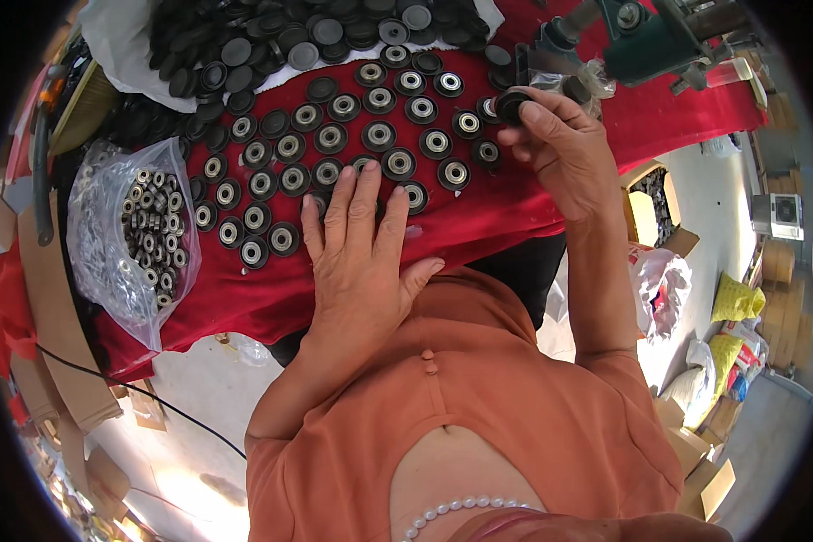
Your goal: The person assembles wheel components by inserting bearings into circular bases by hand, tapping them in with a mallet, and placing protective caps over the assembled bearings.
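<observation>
Rows of black round wheels with metal bearings in their middles lie on a red cloth. My left hand rests flat on the cloth, fingers spread, its fingertips over the nearest wheels. My right hand is raised at the right end of the rows and pinches one black wheel between thumb and fingers, close to a green metal press.
A heap of plain black wheels lies on a white sheet at the back. A clear plastic bag of metal bearings sits at the left. Cardboard pieces lean at the left; boxes and bags stand on the floor at the right.
</observation>
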Tool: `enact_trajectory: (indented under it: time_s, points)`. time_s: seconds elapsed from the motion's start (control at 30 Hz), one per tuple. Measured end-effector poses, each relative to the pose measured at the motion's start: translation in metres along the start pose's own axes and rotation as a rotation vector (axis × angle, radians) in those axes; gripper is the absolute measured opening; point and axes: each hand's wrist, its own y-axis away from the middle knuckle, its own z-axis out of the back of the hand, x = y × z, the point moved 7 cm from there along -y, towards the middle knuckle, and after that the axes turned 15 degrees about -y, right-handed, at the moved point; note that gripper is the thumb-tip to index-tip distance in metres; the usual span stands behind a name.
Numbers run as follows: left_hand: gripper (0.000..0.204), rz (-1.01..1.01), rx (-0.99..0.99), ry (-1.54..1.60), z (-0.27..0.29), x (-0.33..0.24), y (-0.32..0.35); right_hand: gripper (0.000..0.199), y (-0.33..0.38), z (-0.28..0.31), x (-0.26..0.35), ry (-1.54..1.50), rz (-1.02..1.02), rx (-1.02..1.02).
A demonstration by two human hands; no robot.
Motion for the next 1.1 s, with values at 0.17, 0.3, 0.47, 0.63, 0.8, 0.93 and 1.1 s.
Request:
enact_trajectory:
  time_s: [0.17, 0.3, 0.47, 0.63, 0.8, 0.93, 1.1]
  points:
    - [0.073, -0.012, -0.007, 0.013, 0.003, -0.004, -0.009, 0.022, 0.013, -0.031, 0.006, 1.240, 1.003, 0.176]
    - [0.072, -0.018, 0.023, 0.032, 0.002, -0.007, -0.019, 0.024, 0.014, -0.032, -0.015, 1.407, 0.974, 0.208]
    - [0.071, -0.031, 0.041, 0.015, 0.001, -0.007, -0.028, 0.027, 0.023, -0.041, -0.022, 1.466, 0.928, 0.242]
    - [0.070, -0.050, 0.027, -0.005, 0.007, -0.008, -0.038, 0.031, 0.018, -0.036, -0.022, 1.529, 0.867, 0.170]
    - [0.065, -0.054, 0.044, -0.027, 0.010, -0.006, -0.046, 0.032, 0.027, -0.047, -0.025, 1.616, 0.850, 0.189]
    - [0.064, -0.125, 0.022, -0.073, 0.015, -0.009, -0.058, 0.032, 0.026, -0.067, -0.027, 1.740, 0.889, 0.253]
    - [0.063, -0.172, -0.009, -0.128, 0.024, -0.012, -0.078, 0.024, 0.020, -0.066, -0.028, 1.807, 0.943, 0.366]
